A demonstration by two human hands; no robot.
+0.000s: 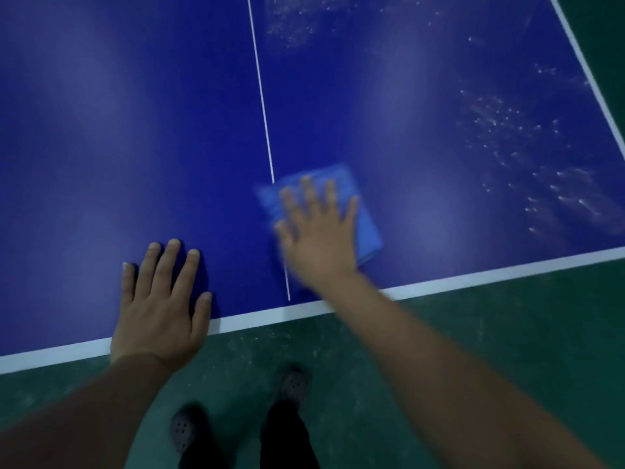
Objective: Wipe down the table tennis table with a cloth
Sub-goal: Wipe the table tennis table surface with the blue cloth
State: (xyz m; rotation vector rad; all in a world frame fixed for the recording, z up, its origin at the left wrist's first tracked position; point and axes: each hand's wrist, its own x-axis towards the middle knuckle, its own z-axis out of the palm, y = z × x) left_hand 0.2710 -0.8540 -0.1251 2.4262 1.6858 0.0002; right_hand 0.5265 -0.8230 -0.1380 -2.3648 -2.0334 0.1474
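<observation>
Right hand (318,238) flat, fingers spread, pressing the blue cloth (367,231) onto the table (135,113) over the centre line (260,86), near the front edge. Left hand (162,306) flat on the table, holding nothing. White residue patches (507,130) far right.

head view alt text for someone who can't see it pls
A right hand presses a folded blue cloth flat on a blue table tennis table at its centre line. The left hand rests flat by the near edge; wet streaks lie right.

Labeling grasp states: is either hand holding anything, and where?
Nothing is gripped. The right hand presses flat, fingers spread, on top of the folded blue cloth. The left hand rests flat on the table.
</observation>
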